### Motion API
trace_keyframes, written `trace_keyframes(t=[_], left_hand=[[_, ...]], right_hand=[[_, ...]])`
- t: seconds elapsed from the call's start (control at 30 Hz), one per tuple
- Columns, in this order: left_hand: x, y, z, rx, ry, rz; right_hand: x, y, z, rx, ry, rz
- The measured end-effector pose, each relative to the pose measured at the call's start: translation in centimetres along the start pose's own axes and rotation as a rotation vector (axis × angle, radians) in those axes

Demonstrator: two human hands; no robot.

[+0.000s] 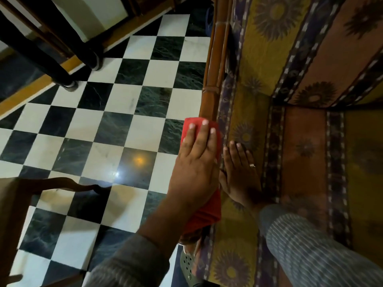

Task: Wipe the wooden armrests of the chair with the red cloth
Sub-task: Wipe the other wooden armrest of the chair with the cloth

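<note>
Flat and open, the left hand [196, 154] presses the cloth [200, 129] down on the armrest [215, 65]; the fingers are stretched, not curled, so the grip is more a push with the palm than a pinch. The right hand [240, 172] is also open and holds nothing; it lies flat on the cushion [248, 112], just right of the left hand, and seems to give support.

The cloth is under the left palm, on the near part of the armrest. 1 red end shows beyond the fingertips, the other end hangs out below the wrist. So the long axis of the cloth runs near to far, the same way as the rail.

The armrest itself is a long wooden rail, which runs from the hands to the far edge of the view, with a carved ring about halfway. It lies between the checkered floor [116, 112] on the left and the cushion on the right.

To do this step well, I think the hand should slide along the rail toward the far end with even pressure, and wrap the cloth a little over both sides, because a flat palm cleans only the top. The carved ring probably needs a slower pass. The far part looks not yet wiped, and a second armrest is not in view.
</note>
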State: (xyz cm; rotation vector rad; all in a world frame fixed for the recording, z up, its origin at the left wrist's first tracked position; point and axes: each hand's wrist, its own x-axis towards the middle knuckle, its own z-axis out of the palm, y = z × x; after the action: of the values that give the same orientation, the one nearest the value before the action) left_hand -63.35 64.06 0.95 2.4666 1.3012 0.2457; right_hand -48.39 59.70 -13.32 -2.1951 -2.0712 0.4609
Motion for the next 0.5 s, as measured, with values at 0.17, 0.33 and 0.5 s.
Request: trace_keyframes(t=[0.17,0.33,0.5], left_hand=[[-3.8,0.7,0.1,0.015,-0.06,-0.044],[-4.5,1.3,0.0,0.129,-0.104,-0.02],[-3.3,0.4,-0.2,-0.092,-0.048,-0.056]], right_hand=[[-2.5,0.9,0.7,-0.04,-0.016,-0.066],[-4.9,2.1,1.5,-0.007,0.069,-0.154],[-4.8,1.6,1.1,0.027,0.049,-0.17]])
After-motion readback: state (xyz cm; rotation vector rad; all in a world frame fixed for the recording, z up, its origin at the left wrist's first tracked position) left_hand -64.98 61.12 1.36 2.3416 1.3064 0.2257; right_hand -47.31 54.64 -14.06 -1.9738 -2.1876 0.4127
